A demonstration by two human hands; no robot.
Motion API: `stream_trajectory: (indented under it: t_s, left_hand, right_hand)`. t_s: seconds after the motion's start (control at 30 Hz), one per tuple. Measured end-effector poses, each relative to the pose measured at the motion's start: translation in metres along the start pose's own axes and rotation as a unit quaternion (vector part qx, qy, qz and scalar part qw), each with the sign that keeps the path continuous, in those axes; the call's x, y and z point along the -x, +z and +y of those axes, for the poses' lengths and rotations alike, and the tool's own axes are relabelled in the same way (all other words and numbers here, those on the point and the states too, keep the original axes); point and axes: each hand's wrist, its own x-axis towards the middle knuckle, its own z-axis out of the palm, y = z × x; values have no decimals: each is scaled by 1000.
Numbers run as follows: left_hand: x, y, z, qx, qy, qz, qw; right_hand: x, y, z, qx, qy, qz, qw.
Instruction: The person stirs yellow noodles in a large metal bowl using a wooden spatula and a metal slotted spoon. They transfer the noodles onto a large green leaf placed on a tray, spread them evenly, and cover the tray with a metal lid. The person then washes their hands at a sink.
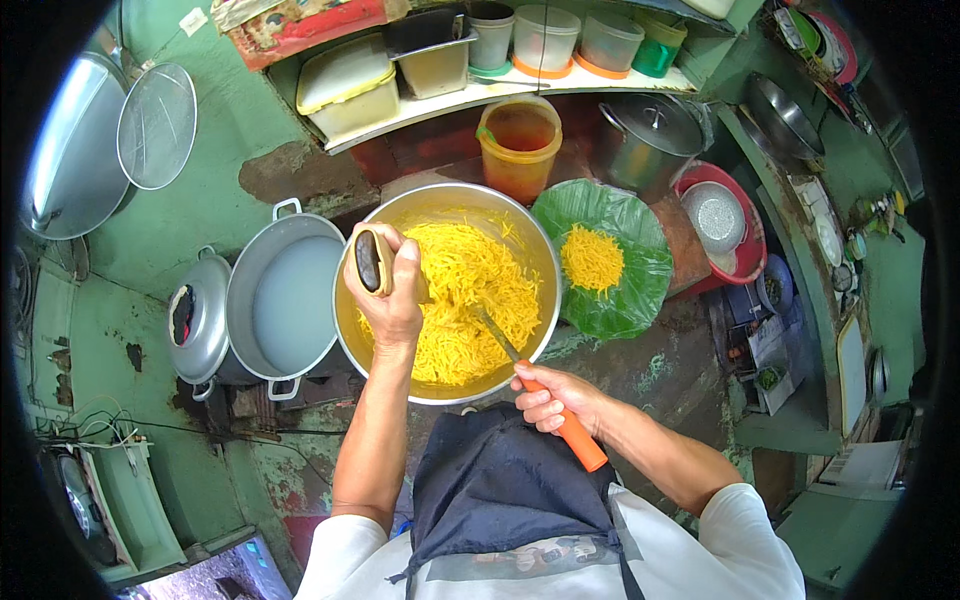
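A large metal basin (551, 300) in front of me holds a heap of yellow noodle-like strands (480, 337). Over its left side, my left hand (397, 300) grips a tan tool handle (381, 271) with a dark oval end; the tool's lower part disappears into the strands. My right hand (559, 397) is closed around the orange handle (581, 442) of a metal utensil (499, 334), whose far end is buried in the heap. Right of the basin, a smaller mound of yellow strands (592, 259) rests on a round green banana leaf (637, 300).
On the left stand a pot of cloudy liquid (296, 307) and a lidded pot (199, 322). Behind the basin are a yellow bucket (521, 154) and a lidded stockpot (649, 142). A red tub (754, 251) sits at right, below a shelf (420, 116) of containers.
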Motion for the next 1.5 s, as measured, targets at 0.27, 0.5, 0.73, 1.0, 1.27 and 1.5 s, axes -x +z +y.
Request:
stream_trajectory:
  t_s: [0.27,0.5,0.73,1.0,1.27,1.5]
  left_hand:
    - [-15,28,15,-13,6,-41,999]
    - [-35,85,29,54,15,-101,993]
    - [-58,171,48,206,15,-169,964]
    - [-16,119,32,154,20,-57,986]
    - [95,31,-71,-128,-54,-15,990]
    - [56,-13,-13,87,-57,28,994]
  right_hand:
    - [15,1,-2,16,-18,-6,1000]
    - [58,-14,-18,-28,-59,-36,997]
    - [134,-72,-60,1,-154,56,986]
    - [70,-232,-91,592,-225,521,572]
    - [86,-246,-82,617,-209,537,537]
    - [111,-110,-85,692,-289,414,515]
